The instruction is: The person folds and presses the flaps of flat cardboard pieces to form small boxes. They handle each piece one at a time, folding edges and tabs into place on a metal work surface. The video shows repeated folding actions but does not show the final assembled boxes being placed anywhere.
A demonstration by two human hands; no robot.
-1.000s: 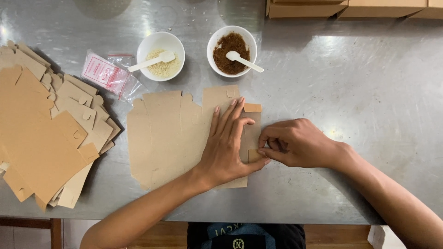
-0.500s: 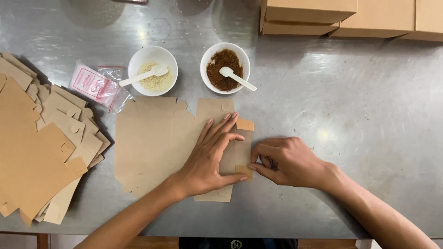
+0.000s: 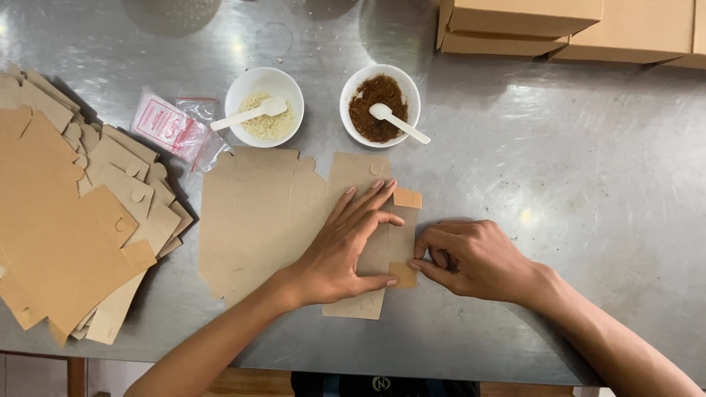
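A flat brown cardboard box blank lies on the steel table in front of me. My left hand presses flat on its right part, fingers spread and pointing up right. My right hand pinches the blank's right edge flap between thumb and fingers, folding it up. Another small tab stands folded at the upper right of the blank.
A stack of flat cardboard blanks lies at the left. Behind are a white bowl of pale crumbs and a white bowl of brown powder, each with a white spoon, and a small plastic bag. Folded cardboard boxes stand back right.
The view has shifted slightly. My right hand has slid down along the blank's right edge to the lower tab; the upper tab now stands folded. My left hand stays pressed flat.
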